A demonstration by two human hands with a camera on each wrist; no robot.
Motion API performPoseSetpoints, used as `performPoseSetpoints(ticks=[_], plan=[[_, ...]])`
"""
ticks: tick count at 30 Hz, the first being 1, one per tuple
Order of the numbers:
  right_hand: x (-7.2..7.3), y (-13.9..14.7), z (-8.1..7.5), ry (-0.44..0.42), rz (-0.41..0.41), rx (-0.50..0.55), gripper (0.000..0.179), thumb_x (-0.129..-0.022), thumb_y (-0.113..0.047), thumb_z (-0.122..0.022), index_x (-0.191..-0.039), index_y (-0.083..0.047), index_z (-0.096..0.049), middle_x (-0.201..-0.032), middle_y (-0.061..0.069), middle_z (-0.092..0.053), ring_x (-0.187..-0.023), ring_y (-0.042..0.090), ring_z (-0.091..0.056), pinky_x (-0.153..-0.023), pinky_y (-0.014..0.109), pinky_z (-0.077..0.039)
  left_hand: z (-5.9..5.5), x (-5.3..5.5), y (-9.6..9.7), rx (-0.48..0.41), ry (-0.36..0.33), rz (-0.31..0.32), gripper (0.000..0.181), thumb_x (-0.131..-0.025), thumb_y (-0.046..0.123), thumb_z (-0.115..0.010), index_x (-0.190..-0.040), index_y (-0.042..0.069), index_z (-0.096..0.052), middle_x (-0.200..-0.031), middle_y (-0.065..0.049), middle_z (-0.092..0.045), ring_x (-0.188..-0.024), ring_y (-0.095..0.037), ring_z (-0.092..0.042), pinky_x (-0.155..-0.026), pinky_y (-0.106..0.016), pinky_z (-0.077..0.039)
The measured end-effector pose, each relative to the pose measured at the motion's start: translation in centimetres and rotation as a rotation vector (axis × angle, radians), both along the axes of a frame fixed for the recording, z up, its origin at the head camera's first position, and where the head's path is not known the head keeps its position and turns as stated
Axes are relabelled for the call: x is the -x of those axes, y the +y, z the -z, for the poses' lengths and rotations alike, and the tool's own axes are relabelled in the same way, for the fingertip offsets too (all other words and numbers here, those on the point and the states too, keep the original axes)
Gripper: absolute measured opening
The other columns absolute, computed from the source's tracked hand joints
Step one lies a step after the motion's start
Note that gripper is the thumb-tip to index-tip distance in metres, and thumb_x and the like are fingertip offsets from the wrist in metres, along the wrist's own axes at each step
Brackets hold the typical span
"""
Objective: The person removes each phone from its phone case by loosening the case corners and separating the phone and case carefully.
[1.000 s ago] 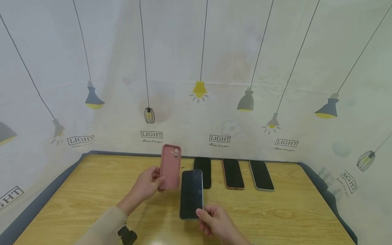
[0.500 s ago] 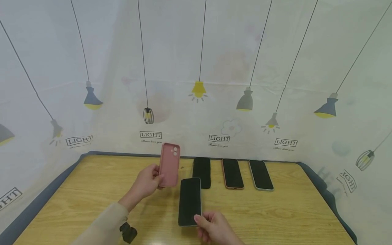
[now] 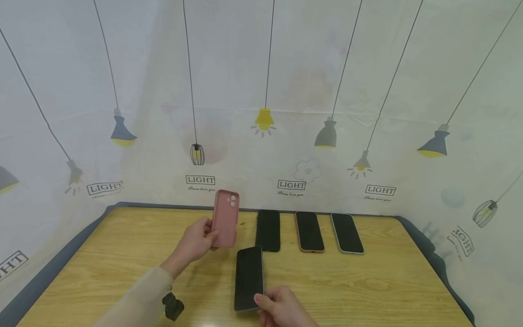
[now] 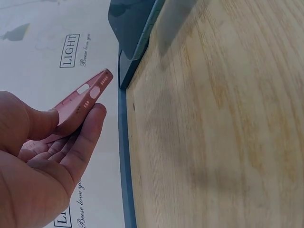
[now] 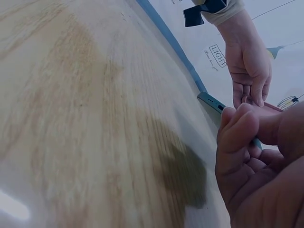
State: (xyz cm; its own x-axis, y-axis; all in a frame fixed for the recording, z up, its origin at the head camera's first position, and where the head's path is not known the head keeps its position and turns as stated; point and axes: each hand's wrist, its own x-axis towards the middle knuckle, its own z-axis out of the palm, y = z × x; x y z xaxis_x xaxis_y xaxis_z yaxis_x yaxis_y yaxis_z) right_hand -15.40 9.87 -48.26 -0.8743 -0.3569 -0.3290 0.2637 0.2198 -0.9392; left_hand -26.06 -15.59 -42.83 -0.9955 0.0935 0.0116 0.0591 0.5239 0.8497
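Note:
My left hand (image 3: 196, 240) pinches a pink phone case (image 3: 225, 219) by its lower left side, thumb on the inner face. The case stands nearly upright, its hollow inside and camera cutout facing me. In the left wrist view the case's bottom edge (image 4: 90, 97) shows its port opening. With thumb and fingers my right hand (image 3: 283, 309) grips a dark-screened smartphone (image 3: 249, 278) at its lower right corner. The phone is raised off the table, screen towards me, below and right of the case and apart from it. In the right wrist view, fingers (image 5: 237, 135) hide most of it.
Three items lie in a row along the table's back edge: a black phone-shaped slab (image 3: 268, 230), a phone with a pink edge (image 3: 309, 231) and a phone with a pale edge (image 3: 347, 233). A printed cloth (image 3: 245, 91) hangs behind the wooden table (image 3: 367, 290).
My right hand has drawn the phone down towards me and slightly left. The case has shifted slightly up and left in my left hand. The row at the back lies as before.

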Motion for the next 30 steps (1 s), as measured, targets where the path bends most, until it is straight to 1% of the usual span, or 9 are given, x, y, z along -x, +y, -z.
performPoseSetpoints(ticks=[3,8,12,17,20,23,26,30], plan=[[0.0,-0.1,0.2,0.024,-0.019,-0.016,0.035,-0.105,-0.021,-0.062,-0.078,0.001,-0.068,-0.061,-0.004,-0.062,-0.052,0.006,-0.054,-0.049,0.017,-0.043,0.2,0.1,0.0,0.005,0.007,-0.001,0.016,-0.103,-0.001,-0.057,-0.117,-0.009,-0.057,-0.099,-0.020,-0.068,-0.084,-0.025,-0.071,-0.070,-0.041,-0.065],[0.0,-0.4,0.1,0.020,-0.036,-0.061,0.033,-0.104,-0.021,-0.063,-0.079,-0.001,-0.069,-0.062,-0.004,-0.063,-0.054,0.006,-0.054,-0.052,0.017,-0.044,0.3,0.3,0.0,0.004,0.008,0.005,0.016,-0.104,-0.001,-0.056,-0.117,-0.009,-0.056,-0.099,-0.020,-0.067,-0.084,-0.025,-0.071,-0.070,-0.040,-0.065],[-0.1,-0.7,-0.1,0.021,-0.041,-0.102,0.032,-0.104,-0.020,-0.063,-0.080,0.000,-0.070,-0.063,-0.004,-0.063,-0.055,0.007,-0.056,-0.053,0.018,-0.046,0.5,0.5,0.0,0.009,0.001,-0.003,0.016,-0.103,0.000,-0.057,-0.117,-0.008,-0.057,-0.100,-0.020,-0.068,-0.083,-0.024,-0.071,-0.071,-0.041,-0.065],[0.1,-0.9,0.1,0.014,-0.042,-0.169,0.031,-0.103,-0.020,-0.064,-0.081,0.000,-0.071,-0.063,-0.003,-0.062,-0.056,0.008,-0.055,-0.053,0.019,-0.046,0.6,0.5,0.0,0.022,0.003,-0.006,0.015,-0.103,0.001,-0.058,-0.116,-0.007,-0.057,-0.098,-0.019,-0.069,-0.082,-0.023,-0.071,-0.071,-0.041,-0.065],[0.3,-1.0,0.2,0.012,-0.051,-0.211,0.031,-0.103,-0.020,-0.065,-0.078,-0.002,-0.071,-0.061,-0.002,-0.061,-0.054,0.008,-0.054,-0.051,0.019,-0.043,0.6,0.4,-0.1,0.025,0.014,-0.001,0.014,-0.103,0.000,-0.057,-0.115,-0.008,-0.057,-0.097,-0.019,-0.069,-0.081,-0.024,-0.071,-0.069,-0.040,-0.065],[0.5,-1.0,0.3,0.025,-0.077,-0.234,0.032,-0.103,-0.019,-0.065,-0.076,-0.002,-0.070,-0.060,-0.002,-0.061,-0.052,0.007,-0.051,-0.050,0.018,-0.041,0.5,0.3,0.0,0.021,0.018,-0.001,0.014,-0.103,0.000,-0.057,-0.115,-0.008,-0.057,-0.097,-0.019,-0.069,-0.082,-0.024,-0.071,-0.069,-0.040,-0.065],[0.6,-1.0,0.1,0.033,-0.105,-0.258,0.035,-0.102,-0.019,-0.065,-0.070,-0.005,-0.068,-0.057,-0.002,-0.057,-0.048,0.008,-0.046,-0.049,0.019,-0.039,0.5,0.2,0.1,0.012,0.018,-0.001,0.013,-0.103,-0.001,-0.057,-0.114,-0.008,-0.057,-0.096,-0.019,-0.069,-0.082,-0.024,-0.072,-0.069,-0.040,-0.065],[0.9,-1.3,-0.2,0.034,-0.132,-0.359,0.042,-0.102,-0.022,-0.066,-0.061,-0.010,-0.062,-0.052,-0.003,-0.050,-0.046,0.010,-0.040,-0.050,0.022,-0.036,0.5,0.2,0.1,0.001,0.015,-0.004,0.013,-0.103,-0.001,-0.057,-0.114,-0.008,-0.058,-0.095,-0.018,-0.068,-0.081,-0.024,-0.071,-0.069,-0.040,-0.065]])
